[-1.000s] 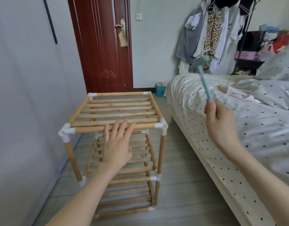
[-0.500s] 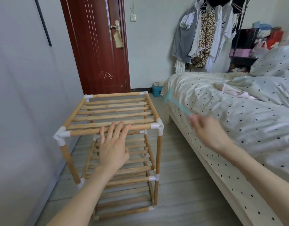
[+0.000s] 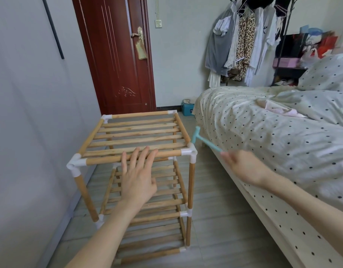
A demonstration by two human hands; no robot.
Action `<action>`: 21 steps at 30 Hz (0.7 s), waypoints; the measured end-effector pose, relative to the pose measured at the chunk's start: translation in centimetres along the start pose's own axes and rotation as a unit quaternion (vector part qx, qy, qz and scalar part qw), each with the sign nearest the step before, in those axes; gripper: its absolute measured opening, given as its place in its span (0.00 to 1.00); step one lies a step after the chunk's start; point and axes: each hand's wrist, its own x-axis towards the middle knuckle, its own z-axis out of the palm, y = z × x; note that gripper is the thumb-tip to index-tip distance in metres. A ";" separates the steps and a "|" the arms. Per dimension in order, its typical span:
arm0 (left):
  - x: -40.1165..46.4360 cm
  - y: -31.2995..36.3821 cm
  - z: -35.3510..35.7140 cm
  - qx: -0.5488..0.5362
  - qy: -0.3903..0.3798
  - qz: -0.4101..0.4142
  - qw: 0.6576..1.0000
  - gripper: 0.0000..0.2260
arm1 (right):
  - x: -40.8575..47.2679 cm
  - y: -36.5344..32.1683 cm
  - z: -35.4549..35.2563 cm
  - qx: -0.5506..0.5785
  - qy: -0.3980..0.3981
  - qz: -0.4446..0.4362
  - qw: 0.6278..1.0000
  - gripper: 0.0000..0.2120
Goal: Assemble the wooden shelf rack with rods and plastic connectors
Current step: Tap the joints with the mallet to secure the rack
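Observation:
The wooden shelf rack (image 3: 139, 132) stands on the floor against the left wall, three slatted tiers joined by white plastic connectors. My left hand (image 3: 137, 176) lies flat with straight fingers on the top tier's front rod. My right hand (image 3: 242, 167) grips the handle of a small teal plastic hammer (image 3: 203, 140). The hammer's head is at the near right top corner connector (image 3: 190, 153), touching or just above it.
A bed with a dotted cover (image 3: 283, 151) runs along the right, close to the rack. A dark red door (image 3: 116, 55) is behind the rack. Clothes hang on a rack (image 3: 242, 45) at the back. A small blue box (image 3: 188, 109) sits on the floor by the bed.
My right hand swung the teal hammer down from raised above the bed to the rack's near right top corner. My left hand stayed on the front rod.

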 end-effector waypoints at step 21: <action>-0.3 0.3 -0.3 -0.013 -0.005 -0.011 1.000 0.35 | -0.5 -0.9 0.3 -0.029 0.134 -0.037 0.990 0.14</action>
